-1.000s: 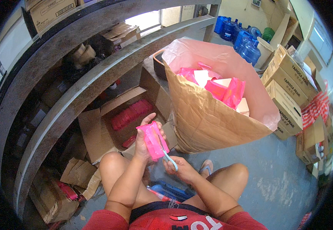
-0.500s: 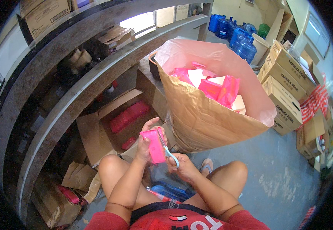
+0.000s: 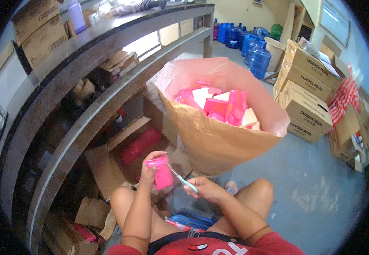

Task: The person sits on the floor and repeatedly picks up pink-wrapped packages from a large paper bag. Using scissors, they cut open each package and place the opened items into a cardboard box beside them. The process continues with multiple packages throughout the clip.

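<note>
Between my knees, my left hand [image 3: 148, 171] grips a bright pink packet [image 3: 162, 175] by its left side and upper end. My right hand [image 3: 203, 189] is closed on the light blue handles of a pair of scissors [image 3: 188, 184]. The blades point up and left, their tips close to the packet's upper right corner; whether they touch it I cannot tell. Just beyond stands a large brown paper sack [image 3: 218, 146] with a pale lining, holding several pink wrappers [image 3: 236, 106] and white pieces. Left of it, an open cardboard box [image 3: 108, 163] contains pink packets [image 3: 141, 146].
A long dark table frame [image 3: 86, 106] curves along the left. Several cardboard boxes [image 3: 305, 100] are stacked at the right, with blue water jugs [image 3: 259, 61] at the back. Torn cardboard [image 3: 91, 211] lies by my left knee. Something blue [image 3: 188, 221] sits below my lap.
The scissors have drawn away from the packet's right side, and the blades now stand mostly clear of it. My view has shifted, showing more of the tabletop.
</note>
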Tool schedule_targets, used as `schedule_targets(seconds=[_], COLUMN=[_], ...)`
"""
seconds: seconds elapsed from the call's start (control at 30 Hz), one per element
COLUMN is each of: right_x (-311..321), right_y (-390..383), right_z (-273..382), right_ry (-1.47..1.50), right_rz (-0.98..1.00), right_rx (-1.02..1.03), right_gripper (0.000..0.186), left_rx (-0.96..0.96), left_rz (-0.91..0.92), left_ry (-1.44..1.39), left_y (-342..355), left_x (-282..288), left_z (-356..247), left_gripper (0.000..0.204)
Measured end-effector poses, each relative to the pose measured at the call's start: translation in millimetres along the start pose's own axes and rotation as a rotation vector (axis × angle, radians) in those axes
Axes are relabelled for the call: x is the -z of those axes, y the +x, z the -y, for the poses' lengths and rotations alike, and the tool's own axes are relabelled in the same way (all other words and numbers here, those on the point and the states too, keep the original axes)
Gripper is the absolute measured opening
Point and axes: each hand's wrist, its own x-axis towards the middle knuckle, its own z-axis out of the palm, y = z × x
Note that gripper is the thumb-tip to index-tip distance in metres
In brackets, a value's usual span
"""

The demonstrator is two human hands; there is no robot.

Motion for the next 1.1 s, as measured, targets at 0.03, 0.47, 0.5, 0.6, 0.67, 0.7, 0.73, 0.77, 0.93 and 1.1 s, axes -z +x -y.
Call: schedule_targets(seconds=[0.03, 0.47, 0.5, 0.6, 0.67, 0.7, 0.73, 0.77, 0.93, 1.1], right_x=[5.4, 31.8, 31.2, 33.7, 35.5, 37.1, 38.2, 38.8, 44.4, 46.1], right_y=[-4.4, -51.5, -54.4, -62.9, -69.4, -72.6, -74.5, -76.0, -77.4, -63.9], right_z=[5.5, 25.6, 25.5, 31.0, 35.2, 37.1, 38.3, 38.7, 30.5, 15.0], right_ry=[-0.031, -0.586, -0.561, -0.608, -0.596, -0.604, -0.608, -0.619, -0.801, -1.012], right_rz=[0.035, -0.017, -0.019, -0.001, -0.005, -0.03, -0.042, -0.047, -0.264, -0.387], right_rx=[-0.043, 0.176, 0.187, 0.206, 0.186, 0.22, 0.23, 0.216, 0.248, 0.166], right_gripper=[0.023, 0.045, 0.045, 0.043, 0.043, 0.043, 0.043, 0.043, 0.041, 0.033], left_rx=[-0.024, -0.729, -0.617, -0.521, -0.583, -0.634, -0.668, -0.619, -0.527, -0.755], left_rz=[-0.041, 0.058, 0.067, 0.033, 0.048, 0.081, 0.107, 0.201, 0.354, 0.216], left_ry=[-0.041, 0.609, 0.645, 0.788, 0.924, 1.008, 1.091, 1.191, 1.612, 1.271], left_y=[1.1, 222.2, 239.3, 272.9, 285.4, 287.8, 287.6, 284.8, 254.4, 198.6], left_x=[-3.4, -168.8, -184.4, -208.8, -215.5, -216.7, -215.1, -213.9, -199.2, -144.1], left_z=[-7.5, -140.9, -135.6, -124.5, -119.3, -116.5, -115.0, -111.5, -105.6, -136.7], left_gripper=[0.082, 0.042, 0.043, 0.044, 0.047, 0.049, 0.052, 0.063, 0.086, 0.054])
